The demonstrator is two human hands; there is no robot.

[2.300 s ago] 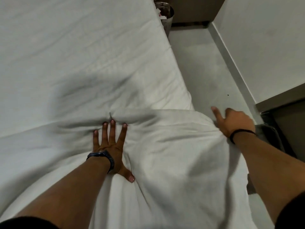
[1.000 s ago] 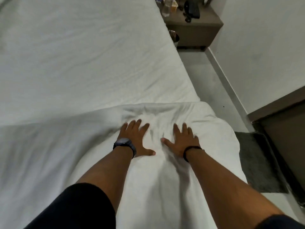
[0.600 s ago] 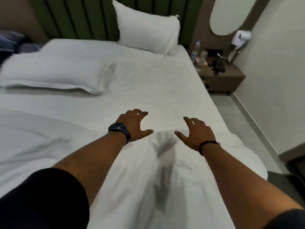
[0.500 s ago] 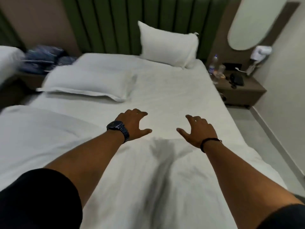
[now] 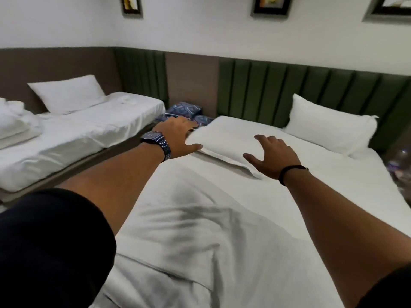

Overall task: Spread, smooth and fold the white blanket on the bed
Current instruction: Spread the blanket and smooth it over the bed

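A: Report what differs from half a second ago.

B: Your view has lifted and swung left: a second bed (image 5: 73, 130) now shows at 9 o'clock and framed pictures (image 5: 270, 5) at 12 o'clock. Your arms have extended toward the flat pillow (image 5: 224, 138). Your left hand (image 5: 178, 138) was spread in the air before; now its thumb and fingers bracket the pillow's left corner, though you cannot tell whether they have closed on it. Your right hand (image 5: 272, 156) remains released, fingers splayed, above the pillow's near edge; contact cannot be confirmed.

A: State the blanket's location and the materials.

B: The white blanket (image 5: 200, 241) lies on the bed (image 5: 367, 185) at 6 o'clock, below your forearms: soft cloth, creased, with a layered edge near you. The headboard (image 5: 266, 90) is green, padded in vertical channels. An upright pillow (image 5: 329, 127) leans on it at 2 o'clock. Your left wrist carries a dark metal-link watch (image 5: 155, 141).
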